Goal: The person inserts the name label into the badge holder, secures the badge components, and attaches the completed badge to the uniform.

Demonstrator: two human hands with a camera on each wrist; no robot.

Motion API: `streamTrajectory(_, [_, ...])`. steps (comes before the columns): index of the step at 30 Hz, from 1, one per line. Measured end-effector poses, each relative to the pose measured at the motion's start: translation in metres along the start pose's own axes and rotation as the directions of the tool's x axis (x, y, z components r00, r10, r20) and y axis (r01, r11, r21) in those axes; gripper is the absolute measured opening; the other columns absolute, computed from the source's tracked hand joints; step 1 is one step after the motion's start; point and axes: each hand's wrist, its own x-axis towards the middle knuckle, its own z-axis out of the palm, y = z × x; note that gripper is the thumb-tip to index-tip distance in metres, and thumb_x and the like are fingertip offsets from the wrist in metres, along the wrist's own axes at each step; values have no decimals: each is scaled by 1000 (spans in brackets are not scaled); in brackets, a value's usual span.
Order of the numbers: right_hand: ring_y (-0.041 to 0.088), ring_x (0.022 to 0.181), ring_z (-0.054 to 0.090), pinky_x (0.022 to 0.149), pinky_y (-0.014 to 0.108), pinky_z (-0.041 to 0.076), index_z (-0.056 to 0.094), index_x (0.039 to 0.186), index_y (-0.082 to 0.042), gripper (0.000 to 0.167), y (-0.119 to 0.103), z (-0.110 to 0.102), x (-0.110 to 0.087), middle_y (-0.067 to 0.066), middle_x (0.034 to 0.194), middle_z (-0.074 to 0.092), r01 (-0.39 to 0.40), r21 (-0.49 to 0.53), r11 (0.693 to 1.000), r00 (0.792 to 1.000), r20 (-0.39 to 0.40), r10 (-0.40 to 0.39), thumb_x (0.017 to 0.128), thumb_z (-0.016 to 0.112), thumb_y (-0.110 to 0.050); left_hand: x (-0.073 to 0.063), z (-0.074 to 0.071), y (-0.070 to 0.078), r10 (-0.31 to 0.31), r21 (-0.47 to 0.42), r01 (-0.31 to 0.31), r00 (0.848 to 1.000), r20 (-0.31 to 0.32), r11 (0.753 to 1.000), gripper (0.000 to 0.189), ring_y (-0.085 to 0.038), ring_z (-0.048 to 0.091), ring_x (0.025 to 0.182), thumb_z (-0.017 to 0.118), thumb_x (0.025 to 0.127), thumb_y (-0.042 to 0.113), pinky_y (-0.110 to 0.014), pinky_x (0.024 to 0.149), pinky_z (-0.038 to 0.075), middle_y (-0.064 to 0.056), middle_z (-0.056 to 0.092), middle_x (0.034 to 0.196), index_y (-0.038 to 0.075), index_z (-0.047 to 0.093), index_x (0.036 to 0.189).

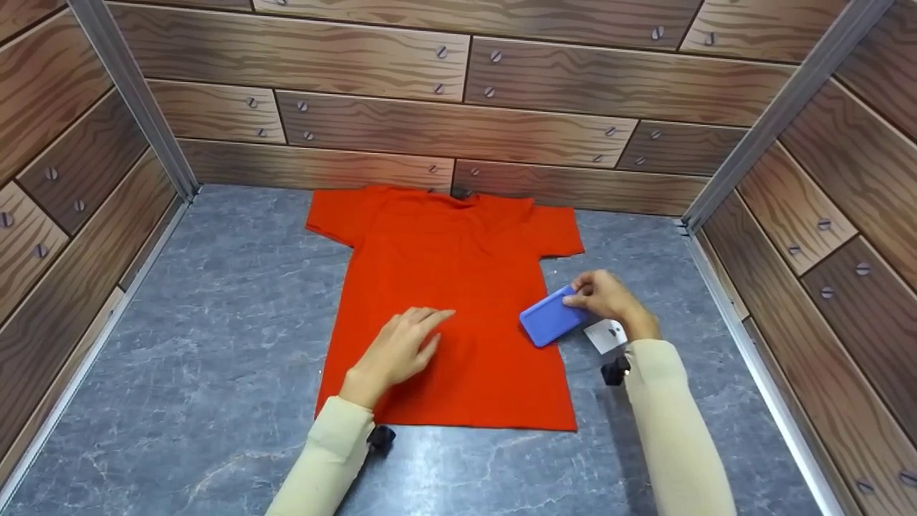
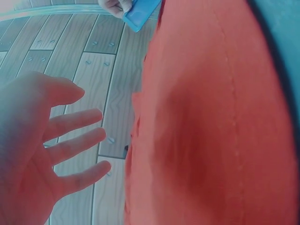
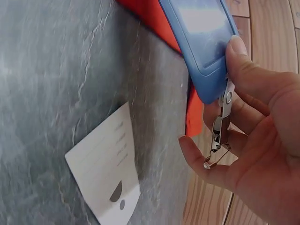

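Note:
An orange-red T-shirt (image 1: 437,279) lies spread flat on the grey marbled table, its collar toward the back wall. My right hand (image 1: 605,295) pinches a blue badge holder (image 1: 548,320) between thumb and fingers, held above the shirt's right edge. In the right wrist view a metal clip (image 3: 221,123) with a small pin hangs from the badge holder, among the fingers. Over the lower part of the shirt hovers my left hand (image 1: 401,345), its fingers spread and relaxed with nothing in them; its shadow falls on the cloth.
A white printed card (image 1: 604,335) with a dark cut-out shape lies on the table (image 1: 236,344), just below the right hand. Wood-patterned panels (image 1: 401,122) stand at the back and both sides, joined by metal corner posts (image 1: 136,100).

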Motion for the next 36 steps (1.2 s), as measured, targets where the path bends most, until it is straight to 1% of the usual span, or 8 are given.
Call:
streamTrajectory(2, [9,68,54,63,20,43,66,99,5,21,-4,1,-1,0,77,64,3,-4,1000,1000,1,-3,93,77,-12,0,0,0,3,2,-3,1000,-4,1000,45,-26,66,120,67,99,15,-47,101,55,-7,70,131,18,60,144])
streamTrajectory(8, [10,70,56,63,19,44,66,98,6,21,-17,5,-5,5,81,67,48,-11,999,999,-14,-48,92,77,-10,-2,1,0,-3,-6,3,1000,-4,1000,45,-26,66,118,67,100,15,-46,101,56,-6,70,130,19,60,144])
streamTrajectory(15, [9,70,57,61,20,45,67,99,6,21,-33,16,-10,6,81,68,79,1,997,997,-26,-79,91,78,-10,-2,2,-1,21,-15,-22,999,-31,1000,42,-27,68,116,68,98,13,-46,98,57,-8,71,128,14,64,140])
streamTrajectory(20, [9,69,56,59,20,43,67,99,5,20,-40,26,-14,5,79,66,106,9,994,994,-39,-105,91,78,-11,-2,1,0,0,-19,0,1000,-11,1000,43,-28,68,117,67,99,14,-46,99,57,-8,70,129,14,62,142])
streamTrajectory(27, [7,67,54,59,19,41,64,96,5,19,-49,41,-18,2,77,63,136,73,988,990,-42,-133,92,77,-9,-4,2,-1,-42,-44,43,999,13,998,45,-28,65,122,64,102,18,-48,104,54,-7,69,134,15,58,147])
streamTrajectory(29, [7,68,54,60,18,42,64,96,4,19,-53,44,-20,3,77,63,146,72,987,989,-48,-143,91,77,-9,-6,2,-1,-56,-63,57,998,23,996,46,-28,65,124,64,102,19,-48,106,53,-7,68,136,16,57,147])
streamTrajectory(36, [11,70,57,62,18,44,66,97,1,18,-68,53,-26,6,79,66,170,64,983,983,-79,-165,90,79,-9,-7,1,-1,-74,-104,78,997,37,992,44,-27,64,125,62,103,25,-48,107,52,-6,67,138,16,58,147])
